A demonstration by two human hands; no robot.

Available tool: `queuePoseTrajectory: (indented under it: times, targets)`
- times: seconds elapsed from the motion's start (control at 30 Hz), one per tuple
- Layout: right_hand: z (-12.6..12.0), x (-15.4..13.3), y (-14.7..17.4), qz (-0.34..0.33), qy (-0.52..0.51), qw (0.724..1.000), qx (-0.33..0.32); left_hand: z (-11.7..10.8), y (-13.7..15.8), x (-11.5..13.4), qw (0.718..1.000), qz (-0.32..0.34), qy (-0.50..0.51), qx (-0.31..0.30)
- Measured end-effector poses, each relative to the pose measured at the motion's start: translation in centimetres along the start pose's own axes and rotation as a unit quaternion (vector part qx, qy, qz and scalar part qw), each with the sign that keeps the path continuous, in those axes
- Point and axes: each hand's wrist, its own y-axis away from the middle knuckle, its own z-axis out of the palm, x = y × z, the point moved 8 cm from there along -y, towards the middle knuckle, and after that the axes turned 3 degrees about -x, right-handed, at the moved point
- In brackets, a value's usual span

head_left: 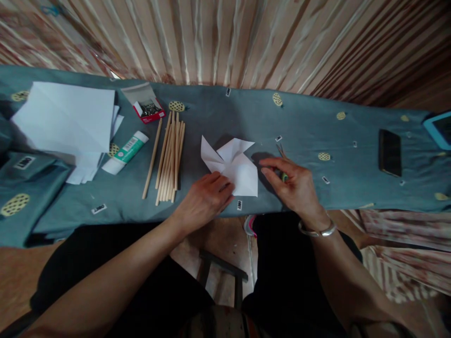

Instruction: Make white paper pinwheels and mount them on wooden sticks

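Note:
A white paper pinwheel [243,173] lies on the cloth in front of me, its blades folded toward the centre. My left hand [207,197] grips its lower left part, the fingertips curled over the paper. Just right of the pinwheel, my right hand [291,183] hovers with thumb and forefinger slightly apart and nothing visible between them. A silver bangle [319,230] circles that wrist. Scissors [281,150] lie partly hidden behind the right hand; their blades and a bit of green handle show.
To the left lie several wooden sticks [171,159], a green-and-white glue tube [126,152], an opened red box of small metal pieces [150,110] and stacked white paper [73,112]. A dark phone [390,152] and a blue-edged device [439,131] are at right. A curtain [211,42] hangs behind.

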Motion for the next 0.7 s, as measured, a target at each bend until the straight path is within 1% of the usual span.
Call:
queuePoseTrajectory:
  times: [0.07,0.13,0.23,0.33,0.4,0.5,0.63,0.7]
  targets:
    - [0.2,-0.8,0.0,-0.045,0.002,0.999,-0.002,-0.1,0.0,0.1,1.000,0.004,-0.003,0.005]
    - [0.7,-1.2,0.1,-0.070,0.011,0.997,-0.016,-0.2,0.0,0.2,1.000,0.011,-0.002,0.007]
    - [1.3,-1.1,0.1,-0.086,0.015,0.996,-0.034,-0.5,0.2,0.3,1.000,0.015,0.004,0.013]
    - [1.7,-0.8,0.2,-0.095,-0.001,0.995,-0.041,-0.9,0.4,0.0,0.999,0.004,0.017,0.027]
    - [1.8,-0.6,0.1,-0.088,-0.028,0.995,-0.048,-1.0,0.5,-0.2,0.999,-0.003,0.030,0.034]
    - [2.0,-0.3,0.0,-0.055,-0.091,0.992,-0.073,-1.2,0.6,-0.5,0.998,-0.011,0.043,0.042]
    - [2.4,-0.1,-0.1,-0.025,-0.177,0.975,-0.130,-1.0,0.7,-0.5,0.998,-0.015,0.044,0.035]
    - [2.4,0.0,-0.2,-0.023,-0.201,0.969,-0.140,-0.8,0.7,-0.4,0.999,-0.011,0.038,0.027]
